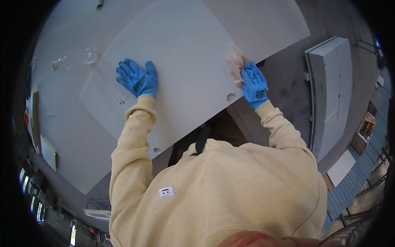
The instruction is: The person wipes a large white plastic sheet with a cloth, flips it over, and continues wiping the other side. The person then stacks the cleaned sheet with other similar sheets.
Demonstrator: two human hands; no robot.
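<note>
Head view looks down on a large, flat, pale grey rectangular panel (181, 70) lying on top of a wider white work surface (61, 123), its long edges running from about eight o'clock to two o'clock across the upper middle of the picture. The panel has a few small round holes along its near edge, one close to the right hand.

At the panel's three o'clock side, the right hand (254, 84), in a blue work glove, presses a crumpled beige cloth (235, 61) against the panel edge; its fingers are curled over the cloth, gripping it. At the panel's nine o'clock side, the left hand (138, 78), also in a blue glove, lies open and flat on the panel, fingers spread, holding nothing.

Both arms wear cream-coloured sweatshirt sleeves (131, 136) entering from six o'clock.

Further out, a crumpled piece of clear plastic wrap (88, 55) lies on the white surface at ten o'clock from the left hand. At three o'clock in the picture, well apart from the panel, a grey metal cabinet (329, 90) lies on the dark floor (288, 86).
</note>
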